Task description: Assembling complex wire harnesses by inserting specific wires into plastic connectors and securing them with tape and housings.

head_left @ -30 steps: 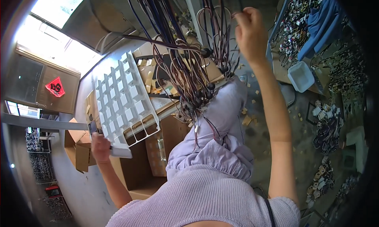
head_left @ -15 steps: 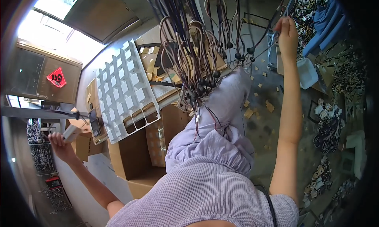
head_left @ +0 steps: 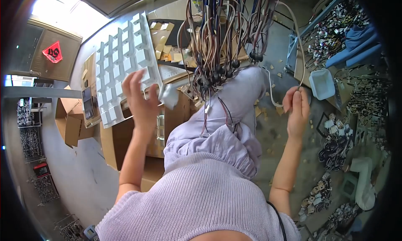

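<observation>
Head view shows my left hand (head_left: 141, 102) has swung back up, fingers spread and holding nothing, over the white compartment tray (head_left: 122, 65), while my right hand (head_left: 296, 109) has dropped, its grip pinched on a pale cable (head_left: 298, 44) from the hanging wire bundle (head_left: 222, 36).

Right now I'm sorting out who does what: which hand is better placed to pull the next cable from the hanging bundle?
Probably the right hand: it already pinches a pale cable from the hanging bundle.
</observation>
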`<control>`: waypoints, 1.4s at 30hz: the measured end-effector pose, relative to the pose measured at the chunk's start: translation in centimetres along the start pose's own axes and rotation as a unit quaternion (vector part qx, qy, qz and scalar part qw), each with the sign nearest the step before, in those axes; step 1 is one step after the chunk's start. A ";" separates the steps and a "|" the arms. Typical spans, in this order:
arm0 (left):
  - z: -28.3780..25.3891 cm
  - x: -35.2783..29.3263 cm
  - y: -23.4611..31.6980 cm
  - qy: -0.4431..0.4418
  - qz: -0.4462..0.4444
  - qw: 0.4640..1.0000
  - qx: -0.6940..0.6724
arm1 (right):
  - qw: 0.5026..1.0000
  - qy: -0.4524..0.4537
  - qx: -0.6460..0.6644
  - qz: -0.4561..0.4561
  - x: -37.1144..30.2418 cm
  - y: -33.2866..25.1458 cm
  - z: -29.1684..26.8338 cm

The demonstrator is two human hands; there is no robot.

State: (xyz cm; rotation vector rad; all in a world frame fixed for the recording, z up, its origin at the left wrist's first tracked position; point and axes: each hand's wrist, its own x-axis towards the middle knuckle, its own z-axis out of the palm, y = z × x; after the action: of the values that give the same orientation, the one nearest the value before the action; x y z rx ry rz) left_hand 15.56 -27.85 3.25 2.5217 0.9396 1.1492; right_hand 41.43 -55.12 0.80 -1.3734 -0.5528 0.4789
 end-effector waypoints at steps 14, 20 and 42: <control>3.2 -3.1 6.3 -0.478 -0.082 0.768 -0.419 | 0.968 0.232 0.038 -0.093 3.1 -2.7 -3.0; 2.6 -6.2 5.2 -0.417 -0.077 0.856 -0.295 | 0.877 -0.121 -0.369 -0.284 -1.3 -1.2 11.5; -2.5 -5.4 -17.7 -0.024 -0.241 0.866 0.437 | 0.739 -0.350 -0.342 -0.463 6.8 10.5 33.7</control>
State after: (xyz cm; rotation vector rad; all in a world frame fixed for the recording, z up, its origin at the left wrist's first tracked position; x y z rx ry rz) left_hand 2.82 -17.78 -5.97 2.5690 2.3171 0.5412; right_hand 25.74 -23.32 -5.38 -1.3361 -2.0797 -0.1016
